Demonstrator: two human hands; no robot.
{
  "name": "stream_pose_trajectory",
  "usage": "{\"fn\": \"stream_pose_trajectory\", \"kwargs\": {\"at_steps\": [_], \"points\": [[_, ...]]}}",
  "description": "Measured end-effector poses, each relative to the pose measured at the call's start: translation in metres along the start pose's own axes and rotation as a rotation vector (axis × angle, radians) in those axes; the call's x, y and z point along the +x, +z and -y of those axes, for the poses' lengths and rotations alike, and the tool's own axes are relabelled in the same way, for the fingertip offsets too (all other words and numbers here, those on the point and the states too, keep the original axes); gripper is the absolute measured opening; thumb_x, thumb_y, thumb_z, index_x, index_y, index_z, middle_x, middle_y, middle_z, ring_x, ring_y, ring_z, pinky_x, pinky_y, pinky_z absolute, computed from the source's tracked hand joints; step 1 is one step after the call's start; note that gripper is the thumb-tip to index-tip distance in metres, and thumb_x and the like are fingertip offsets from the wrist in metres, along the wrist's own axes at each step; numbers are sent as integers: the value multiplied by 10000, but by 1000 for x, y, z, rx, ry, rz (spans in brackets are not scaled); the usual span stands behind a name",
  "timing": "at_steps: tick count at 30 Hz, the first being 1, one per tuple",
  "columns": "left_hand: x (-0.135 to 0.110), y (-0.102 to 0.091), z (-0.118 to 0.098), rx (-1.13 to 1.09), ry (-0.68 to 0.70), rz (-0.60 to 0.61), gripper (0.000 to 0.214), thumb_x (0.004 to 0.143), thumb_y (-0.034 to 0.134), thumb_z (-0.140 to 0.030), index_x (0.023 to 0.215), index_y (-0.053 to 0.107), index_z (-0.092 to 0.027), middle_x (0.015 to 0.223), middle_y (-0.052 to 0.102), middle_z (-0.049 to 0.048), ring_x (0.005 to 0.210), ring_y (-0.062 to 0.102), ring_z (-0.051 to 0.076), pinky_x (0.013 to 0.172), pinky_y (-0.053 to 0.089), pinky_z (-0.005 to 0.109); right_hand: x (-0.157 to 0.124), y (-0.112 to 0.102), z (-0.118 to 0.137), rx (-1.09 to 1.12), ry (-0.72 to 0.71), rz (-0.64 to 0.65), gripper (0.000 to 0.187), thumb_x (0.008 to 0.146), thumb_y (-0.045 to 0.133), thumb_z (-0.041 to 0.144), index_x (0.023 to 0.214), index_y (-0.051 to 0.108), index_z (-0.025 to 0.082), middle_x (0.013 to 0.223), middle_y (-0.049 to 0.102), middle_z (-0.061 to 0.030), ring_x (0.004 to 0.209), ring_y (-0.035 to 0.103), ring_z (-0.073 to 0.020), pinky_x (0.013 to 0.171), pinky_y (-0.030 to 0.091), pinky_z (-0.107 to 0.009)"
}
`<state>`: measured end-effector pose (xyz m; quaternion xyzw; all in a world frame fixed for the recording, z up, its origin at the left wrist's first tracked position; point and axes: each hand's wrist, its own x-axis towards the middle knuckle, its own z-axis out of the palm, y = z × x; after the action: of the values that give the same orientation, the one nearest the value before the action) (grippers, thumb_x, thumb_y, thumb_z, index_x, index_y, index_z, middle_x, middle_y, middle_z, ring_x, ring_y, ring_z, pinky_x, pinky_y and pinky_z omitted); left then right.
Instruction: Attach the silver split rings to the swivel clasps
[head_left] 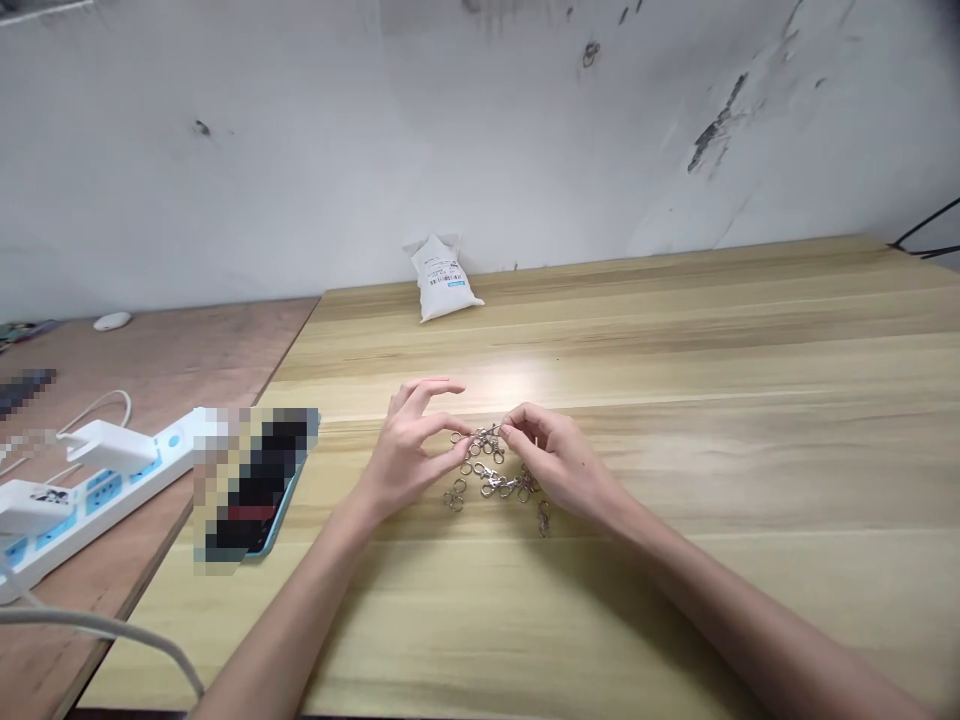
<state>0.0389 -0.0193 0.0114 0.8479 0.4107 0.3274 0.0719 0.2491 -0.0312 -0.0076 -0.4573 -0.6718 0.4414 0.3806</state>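
Pinching tangled swivel clasps [487, 470], right hand grip [555, 465] nearly shut, left hand grip [409, 450] half-open.

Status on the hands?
Left hand, right hand: fingertips at tangled metal clasps and key rings, on wooden table. Power strip off left, on other table.

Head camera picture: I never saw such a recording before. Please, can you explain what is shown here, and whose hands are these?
This picture comes from a camera worn on a person's head, looking forward and down. The two bare hands, the left hand and the right hand, belong to that person. They reach a tangled bunch of metal swivel clasps with rings, lying on a light wood table. How firmly they hold it is hard to tell. Further back, a white sachet leans against the wall.
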Motion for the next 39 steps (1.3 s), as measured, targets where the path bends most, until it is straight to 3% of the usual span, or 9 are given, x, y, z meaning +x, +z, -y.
{"fn": "stream_pose_trajectory", "kwargs": {"at_steps": [5, 10, 13, 18, 23, 31, 39], "points": [[0, 2, 1, -46, 3, -19, 53, 860, 662, -196, 820, 688, -218, 1228, 613, 66, 1259, 483, 255, 1043, 415, 461, 3, -3, 1, 168, 66, 43, 243, 893, 542, 382, 787, 591, 169, 687, 562, 4, 593, 467, -103, 549, 369, -237], [-2, 11, 3, 278, 180, 23, 102, 879, 616, -155, 820, 685, -202, 1236, 643, 89, 1265, 506, 287, 1039, 395, 481, 1, 1, 0, 184, 129, 48, 280, 879, 557, 405, 797, 643, 151, 702, 608, -17, 563, 478, -102, 507, 351, -233], [-2, 12, 8, 353, 178, 2, 95, 886, 616, -177, 830, 690, -195, 1240, 641, 101, 1263, 509, 294, 1031, 395, 485, 1, 4, -4, 34, 83, 20, 271, 905, 528, 367, 819, 670, 153, 716, 645, -27, 573, 511, -112, 523, 360, -242], [-4, 6, 33, 323, -38, -14, 96, 891, 619, -234, 846, 699, -207, 1210, 631, 94, 1258, 484, 313, 991, 409, 512, 1, 5, -8, -444, -38, -41, 162, 900, 561, 252, 836, 701, 202, 759, 699, -4, 651, 580, -122, 599, 351, -249], [-9, 6, 54, 191, -219, 75, 91, 893, 611, -248, 886, 691, -206, 1154, 618, 86, 1180, 505, 274, 993, 423, 489, 0, 8, -10, -787, -48, -7, 195, 900, 587, 352, 850, 703, 203, 833, 695, -17, 670, 607, -136, 544, 264, -244], [-7, 3, 33, 96, -51, 235, 162, 914, 597, -305, 1034, 680, -234, 1175, 610, 76, 1115, 530, 240, 945, 445, 422, 0, 9, -9, -1024, -48, 71, 269, 975, 459, 266, 893, 710, 219, 922, 669, -14, 586, 549, -100, 488, 158, -269], [-7, 28, 17, 140, -53, 202, 84, 906, 617, -262, 919, 696, -237, 1086, 661, 39, 1056, 544, 227, 926, 401, 415, 1, 6, -7, -1159, -185, 166, 262, 979, 401, 146, 870, 638, 160, 889, 619, -59, 580, 514, -119, 471, 164, -294]]}}
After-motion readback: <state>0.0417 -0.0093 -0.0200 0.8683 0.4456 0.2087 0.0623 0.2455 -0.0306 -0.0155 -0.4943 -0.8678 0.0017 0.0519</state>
